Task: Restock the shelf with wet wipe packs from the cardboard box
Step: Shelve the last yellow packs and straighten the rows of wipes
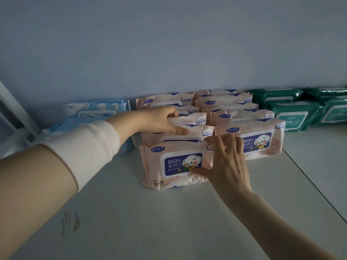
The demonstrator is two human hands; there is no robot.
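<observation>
The right hand grasps the right edge of the front pink pack, thumb on its face and fingers curled over its top corner; this pack stands upright on the white shelf. The left hand grips the top of another pink pack at 12 o'clock from it, in the same row. A second pink row stands at 2 o'clock, blue packs at 10 o'clock, and green packs further out at 2 o'clock.
</observation>
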